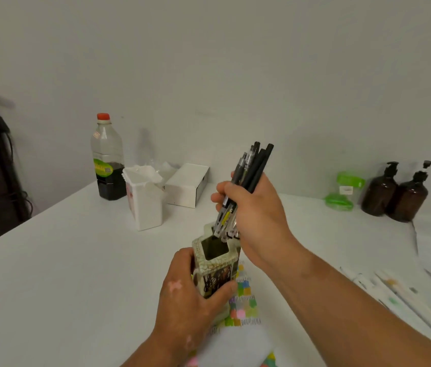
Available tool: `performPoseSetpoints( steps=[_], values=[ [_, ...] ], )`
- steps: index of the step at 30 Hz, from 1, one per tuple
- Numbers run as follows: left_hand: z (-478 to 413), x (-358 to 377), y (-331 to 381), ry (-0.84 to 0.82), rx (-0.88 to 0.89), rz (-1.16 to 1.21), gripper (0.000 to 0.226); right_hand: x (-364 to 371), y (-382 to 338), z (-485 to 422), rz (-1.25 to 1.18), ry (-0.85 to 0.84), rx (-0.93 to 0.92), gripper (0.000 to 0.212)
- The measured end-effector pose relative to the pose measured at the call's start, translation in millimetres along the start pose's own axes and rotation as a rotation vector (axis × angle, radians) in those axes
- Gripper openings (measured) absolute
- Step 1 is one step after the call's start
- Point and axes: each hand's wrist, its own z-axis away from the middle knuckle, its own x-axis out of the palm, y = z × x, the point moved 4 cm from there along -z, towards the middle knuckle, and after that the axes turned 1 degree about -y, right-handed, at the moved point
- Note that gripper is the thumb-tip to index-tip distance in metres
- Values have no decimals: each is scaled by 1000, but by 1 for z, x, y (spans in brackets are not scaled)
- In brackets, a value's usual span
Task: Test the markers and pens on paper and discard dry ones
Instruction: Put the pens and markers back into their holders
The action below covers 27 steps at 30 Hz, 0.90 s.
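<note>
Two hands are showing: left hand (pixel 190 295) and right hand (pixel 254 207). One bundle of pens (pixel 255 165) is sitting in the right hand; at least five barrels are showing, exact count not determinable. One pen holder (pixel 215 271) is standing near centre. Far left, one red-capped bottle (pixel 108 160), one white tub (pixel 145 202) and one white box (pixel 186 185) are standing. Far right, two brown pump bottles (pixel 380 193) and one green container (pixel 341 190) are standing. One chequered mat (pixel 243 303) is lying on the worktop (pixel 76 260).
</note>
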Motion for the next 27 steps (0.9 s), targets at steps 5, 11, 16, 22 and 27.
performPoseSetpoints(
  steps=[5, 11, 16, 22, 27],
  values=[
    [0, 3, -3, 35, 6, -30, 64, 5, 26, 8, 293, 9, -69, 18],
    [0, 4, -1, 59, 18, -51, 56, 9, 25, 4, 286, 57, -67, 9],
    [1, 2, -2, 24, 16, -36, 61, 4, 4, -9, 145, 152, -51, 21],
    [0, 1, -2, 2, 17, -32, 66, -2, -16, -24, -108, 130, -37, 20],
    [0, 1, -2, -15, 7, -13, 68, -6, -17, -35, -69, 176, -230, 19]
  ],
)
